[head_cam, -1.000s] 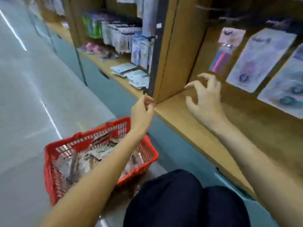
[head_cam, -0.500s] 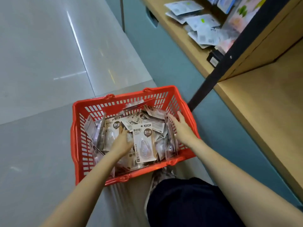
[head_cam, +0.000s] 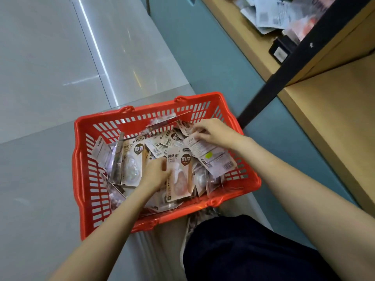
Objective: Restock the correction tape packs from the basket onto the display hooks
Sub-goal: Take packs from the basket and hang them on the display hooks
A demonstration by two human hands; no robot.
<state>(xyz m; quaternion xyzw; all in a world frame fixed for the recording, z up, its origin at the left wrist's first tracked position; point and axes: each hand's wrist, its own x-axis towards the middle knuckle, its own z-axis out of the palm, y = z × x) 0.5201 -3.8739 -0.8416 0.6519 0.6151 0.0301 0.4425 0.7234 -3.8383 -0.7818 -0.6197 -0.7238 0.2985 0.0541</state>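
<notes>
Correction tape packs (head_cam: pixel 160 157) fill the red basket (head_cam: pixel 85 179) on the floor. The left hand (head_cam: pixel 155 174) grips a front-facing pack (head_cam: pixel 179 173); the right hand (head_cam: pixel 215 132) pinches a back-facing pack (head_cam: pixel 211 157), lifted since half a second ago. Right of the basket stands a dark post (head_cam: pixel 284 72) and a wooden shelf (head_cam: pixel 334 118); bare floor (head_cam: pixel 40 78) lies left and far.
</notes>
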